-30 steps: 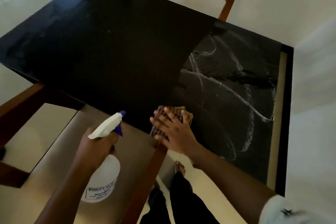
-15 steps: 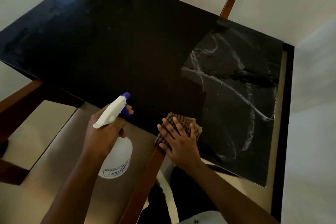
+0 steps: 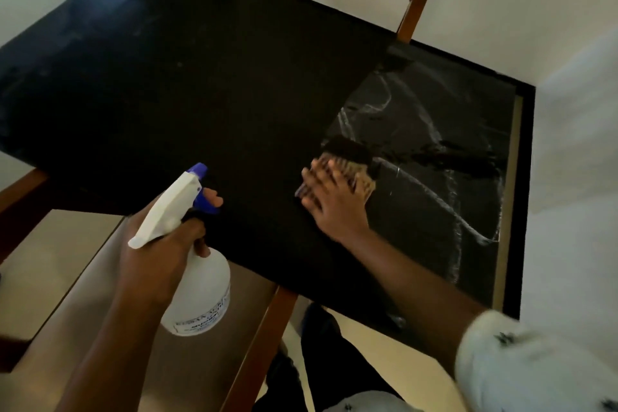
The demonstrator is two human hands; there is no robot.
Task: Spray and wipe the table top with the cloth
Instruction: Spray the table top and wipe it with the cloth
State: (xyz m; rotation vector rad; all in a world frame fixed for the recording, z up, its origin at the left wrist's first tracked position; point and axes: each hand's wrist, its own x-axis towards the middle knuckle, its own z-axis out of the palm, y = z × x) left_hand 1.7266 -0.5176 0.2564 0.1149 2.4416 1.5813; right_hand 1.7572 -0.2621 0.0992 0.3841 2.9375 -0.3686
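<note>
The black table top (image 3: pixel 187 84) fills the middle of the view; its right part shows white marble veins and wet streaks. My right hand (image 3: pixel 331 202) lies flat on a checked brown cloth (image 3: pixel 359 174), pressing it onto the table where the dark and the veined areas meet. My left hand (image 3: pixel 160 244) grips a white spray bottle (image 3: pixel 197 291) with a blue nozzle, held above the table's near edge, one finger on the trigger. The cloth is mostly hidden under my fingers and blurred.
A beige chair with wooden legs (image 3: pixel 411 7) stands at the table's far side. Another wooden-framed chair (image 3: pixel 254 338) sits below the near edge, by my legs. A pale wall (image 3: pixel 575 177) runs close along the table's right end.
My right hand has slid the cloth from the near edge farther onto the table, up and to the right. My left hand has raised the spray bottle toward the table.
</note>
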